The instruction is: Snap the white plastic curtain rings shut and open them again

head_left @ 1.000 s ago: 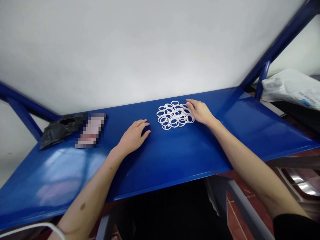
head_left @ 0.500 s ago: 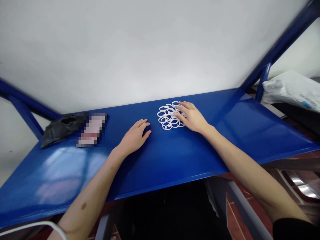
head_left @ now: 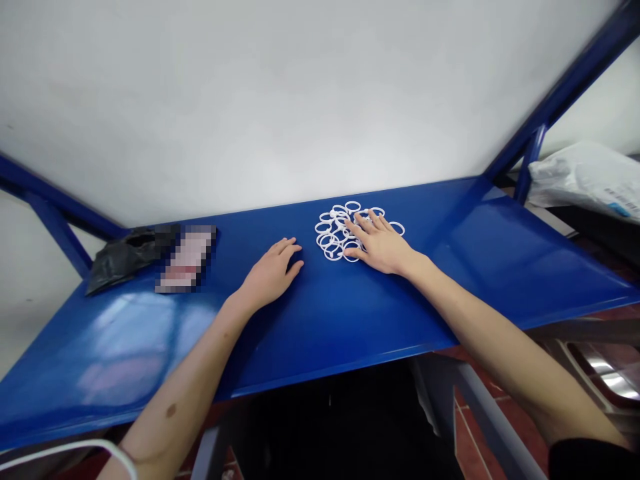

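Note:
Several white plastic rings [head_left: 332, 239], each with a small tab, lie in an overlapping heap toward the back of the blue table. My right hand [head_left: 381, 248] rests flat over the right part of the heap, fingers spread, and hides some of the rings. One ring [head_left: 397, 229] shows just past the right side of this hand. My left hand [head_left: 273, 270] lies on the table left of the heap, fingers stretched out and thumb apart, touching no ring.
On the left of the blue table [head_left: 320, 327] are a black plastic bag [head_left: 117, 260] and a blurred-out flat pinkish item [head_left: 187, 257]. A white wall [head_left: 300, 100] stands behind. A white plastic package [head_left: 585, 180] lies beyond the right end. A white cable [head_left: 65, 448] crosses the lower left.
My right hand's fingers have spread wider over the rings. Some rings have shifted to the right, and the heap is broader. My left hand has stayed in place.

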Demonstrator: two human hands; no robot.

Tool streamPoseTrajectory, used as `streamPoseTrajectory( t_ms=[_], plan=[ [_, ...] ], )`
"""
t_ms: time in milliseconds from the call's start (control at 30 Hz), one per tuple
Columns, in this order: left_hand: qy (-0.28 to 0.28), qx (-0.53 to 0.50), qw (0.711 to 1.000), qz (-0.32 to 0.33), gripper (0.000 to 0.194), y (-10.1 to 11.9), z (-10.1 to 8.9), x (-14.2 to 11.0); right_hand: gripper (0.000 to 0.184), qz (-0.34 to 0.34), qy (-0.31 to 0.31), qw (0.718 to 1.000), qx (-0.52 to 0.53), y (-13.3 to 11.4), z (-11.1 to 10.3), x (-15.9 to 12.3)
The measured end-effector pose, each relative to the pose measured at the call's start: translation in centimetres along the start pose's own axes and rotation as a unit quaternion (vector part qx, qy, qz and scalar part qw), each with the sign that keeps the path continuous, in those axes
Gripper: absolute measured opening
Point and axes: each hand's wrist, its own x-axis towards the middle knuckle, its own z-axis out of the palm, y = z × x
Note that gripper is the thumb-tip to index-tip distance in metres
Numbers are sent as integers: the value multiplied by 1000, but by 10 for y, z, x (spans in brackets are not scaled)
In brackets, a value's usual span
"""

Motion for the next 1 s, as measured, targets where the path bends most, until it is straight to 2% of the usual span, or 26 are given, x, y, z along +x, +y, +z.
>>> streamPoseTrajectory(
  t_ms=[133, 367, 500, 600, 800, 900, 1000],
  plan=[
    [1, 2, 1000, 2, 40, 0, 1, 0, 86, -2, -4, 1000, -12, -3, 2, -1],
    [41, -10, 999, 34, 42, 15, 2, 0, 73, -26, 44, 999, -4, -11, -8, 1],
    [46, -15, 996, 81, 40, 27, 5, -2, 46, -99, 81, 992, 20, -20, -21, -1],
    [46, -27, 993, 103, 35, 32, 5, -4, 24, -148, 81, 985, 26, -23, -23, -3],
    [61, -47, 991, 107, 30, 31, 2, -4, 12, -183, 73, 980, 8, -22, -21, -2],
    [114, -36, 983, 139, 29, 33, -2, -6, 14, -181, 84, 979, 29, -29, -23, -2],
    [148, 4, 970, 192, 27, 43, -6, -11, 13, -138, 99, 984, 61, -40, -25, -5]
  ],
)
